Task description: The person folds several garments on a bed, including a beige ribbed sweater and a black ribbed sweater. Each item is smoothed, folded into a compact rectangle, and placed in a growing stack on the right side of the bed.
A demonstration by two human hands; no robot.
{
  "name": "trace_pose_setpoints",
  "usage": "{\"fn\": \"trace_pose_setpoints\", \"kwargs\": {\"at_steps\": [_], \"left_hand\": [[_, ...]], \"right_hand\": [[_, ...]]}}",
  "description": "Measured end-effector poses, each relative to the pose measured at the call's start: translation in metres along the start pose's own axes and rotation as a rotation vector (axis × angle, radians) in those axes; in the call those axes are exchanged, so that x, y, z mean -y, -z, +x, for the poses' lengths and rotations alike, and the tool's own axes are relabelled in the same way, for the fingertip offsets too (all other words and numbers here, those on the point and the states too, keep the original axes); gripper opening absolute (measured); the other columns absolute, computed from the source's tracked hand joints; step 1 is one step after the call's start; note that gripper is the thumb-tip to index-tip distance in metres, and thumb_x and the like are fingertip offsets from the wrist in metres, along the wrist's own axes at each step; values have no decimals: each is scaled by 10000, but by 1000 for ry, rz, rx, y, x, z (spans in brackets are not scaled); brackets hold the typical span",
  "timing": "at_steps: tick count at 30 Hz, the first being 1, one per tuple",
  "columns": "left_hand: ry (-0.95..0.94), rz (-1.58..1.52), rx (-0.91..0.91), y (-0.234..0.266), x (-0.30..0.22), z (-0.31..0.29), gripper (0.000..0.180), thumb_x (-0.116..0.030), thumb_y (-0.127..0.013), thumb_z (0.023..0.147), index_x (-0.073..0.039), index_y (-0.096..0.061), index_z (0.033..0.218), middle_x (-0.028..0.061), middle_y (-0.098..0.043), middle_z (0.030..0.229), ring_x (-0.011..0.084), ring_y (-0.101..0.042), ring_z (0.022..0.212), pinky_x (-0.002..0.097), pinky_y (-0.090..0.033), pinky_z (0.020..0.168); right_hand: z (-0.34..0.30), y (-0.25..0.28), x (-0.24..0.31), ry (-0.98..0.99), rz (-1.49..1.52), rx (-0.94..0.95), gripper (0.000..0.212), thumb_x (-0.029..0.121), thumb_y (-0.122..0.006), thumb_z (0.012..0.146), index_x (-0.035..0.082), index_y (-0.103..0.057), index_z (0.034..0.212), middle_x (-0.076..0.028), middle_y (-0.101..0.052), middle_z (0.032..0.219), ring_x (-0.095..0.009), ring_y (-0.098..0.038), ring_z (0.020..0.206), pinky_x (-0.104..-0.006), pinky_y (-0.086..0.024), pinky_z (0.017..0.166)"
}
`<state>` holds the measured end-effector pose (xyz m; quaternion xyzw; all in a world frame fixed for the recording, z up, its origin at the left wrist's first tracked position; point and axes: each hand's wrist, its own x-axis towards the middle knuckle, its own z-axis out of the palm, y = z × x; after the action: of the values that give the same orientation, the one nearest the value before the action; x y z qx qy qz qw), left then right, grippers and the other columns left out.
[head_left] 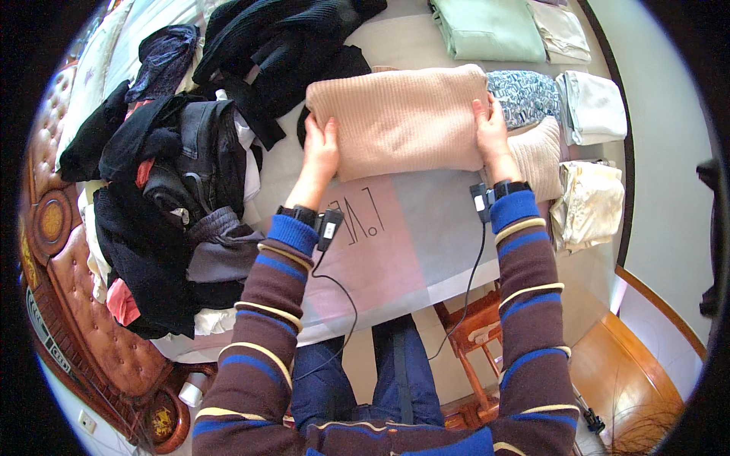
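A folded pale peach knit sweater (403, 118) spans the space between my two hands over the bed. My left hand (321, 148) grips its left end, thumb on top and the other fingers mostly hidden at the edge. At the opposite end my right hand (492, 129) holds the sweater the same way, thumb over the upper face. Just right of that hand lie a blue-and-white patterned folded garment (525, 97) and a beige ribbed folded garment (538, 156). Both wrists carry dark bands with small cabled devices.
A loose heap of dark clothes (152, 220) covers the bed's left side, with black knitwear (281, 45) farther back. Folded stacks line the right edge: a mint-green piece (490, 30), a white one (595, 108) and a cream one (587, 205). A wooden stool (475, 349) stands below.
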<state>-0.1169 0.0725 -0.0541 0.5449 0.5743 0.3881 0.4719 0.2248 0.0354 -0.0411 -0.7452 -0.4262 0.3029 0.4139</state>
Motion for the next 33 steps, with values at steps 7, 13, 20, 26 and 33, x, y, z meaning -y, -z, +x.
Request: {"fn": "trace_pose_setpoints", "kwargs": {"at_steps": [7, 13, 20, 26, 33], "left_hand": [[41, 526, -63, -7, 8, 6, 587, -351, -554, 938, 79, -404, 1309, 357, -568, 1099, 495, -561, 1017, 511, -464, 892], [110, 440, -10, -3, -5, 0, 634, -351, -558, 931, 86, -367, 1348, 363, -548, 1147, 486, -562, 1047, 489, -458, 932], [-445, 845, -378, 38, -63, 38, 710, -463, -668, 857, 45, -438, 1296, 214, -494, 1222, 386, -468, 1109, 468, -373, 978], [-29, 1027, -71, 33, -67, 116, 1242, -546, -785, 679, 126, -91, 1460, 318, -449, 1315, 404, -549, 1157, 421, -508, 925], [-341, 877, -258, 66, -44, 78, 618, -233, -722, 793, -30, -395, 1278, 196, -504, 1137, 379, -511, 1068, 450, -443, 921]], "right_hand": [[-15, -39, 19, 69, -427, -186, 602, 424, -569, 942, -19, -462, 1335, -254, -487, 1335, -428, -477, 1201, -448, -393, 1025], [-67, -62, 47, 444, -961, -233, 765, 635, -519, 874, 221, -344, 1493, -185, -255, 1537, -471, -256, 1363, -599, -228, 1096], [-80, -85, 36, 271, -1022, -63, 861, 723, -511, 815, 311, -260, 1528, -151, -97, 1607, -457, -38, 1454, -646, -68, 1129], [-80, -84, 33, 255, -956, -58, 856, 711, -514, 823, 307, -252, 1530, -154, -69, 1612, -463, -3, 1457, -657, -46, 1124], [-72, -71, 24, 134, -878, 131, 796, 693, -438, 881, 325, -188, 1541, -130, -15, 1620, -453, 41, 1460, -666, -50, 1117]]}}
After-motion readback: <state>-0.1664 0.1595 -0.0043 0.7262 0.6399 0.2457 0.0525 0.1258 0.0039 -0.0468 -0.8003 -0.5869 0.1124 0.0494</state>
